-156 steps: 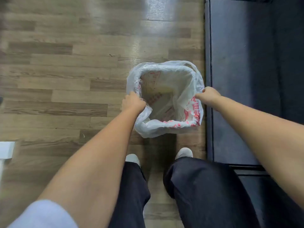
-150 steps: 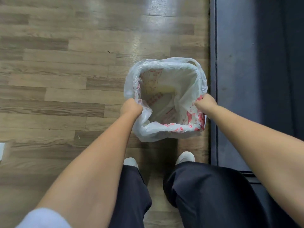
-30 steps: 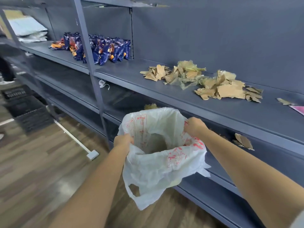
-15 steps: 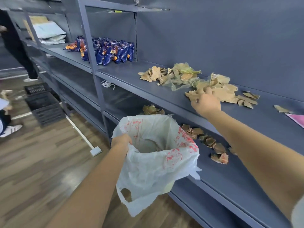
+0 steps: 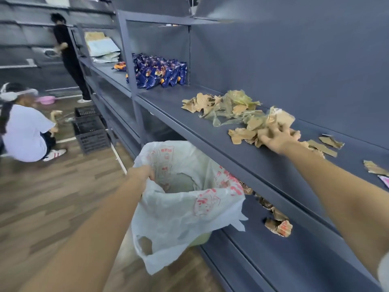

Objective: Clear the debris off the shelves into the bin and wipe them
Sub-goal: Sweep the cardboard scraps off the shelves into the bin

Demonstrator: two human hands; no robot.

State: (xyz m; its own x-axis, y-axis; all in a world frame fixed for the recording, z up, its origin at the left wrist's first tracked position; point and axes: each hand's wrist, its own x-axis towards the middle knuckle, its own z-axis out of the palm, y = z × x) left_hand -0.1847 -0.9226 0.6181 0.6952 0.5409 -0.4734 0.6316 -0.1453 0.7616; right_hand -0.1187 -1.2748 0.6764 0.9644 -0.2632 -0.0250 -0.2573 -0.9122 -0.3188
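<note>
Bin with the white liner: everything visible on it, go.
The bin is pale green, mostly hidden under a thin white liner printed in red, draped over the rim, mouth open, with a hole in its hanging part. The left hand grips the left rim. It is beside the lower shelf front.

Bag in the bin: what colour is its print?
Red, on a white bag; the head view shows it.

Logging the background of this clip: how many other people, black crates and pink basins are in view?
People: 2, a crouching person and a standing person
Black crates: 2, the near crate and the far crate
Pink basin: 1
Total: 5
</note>
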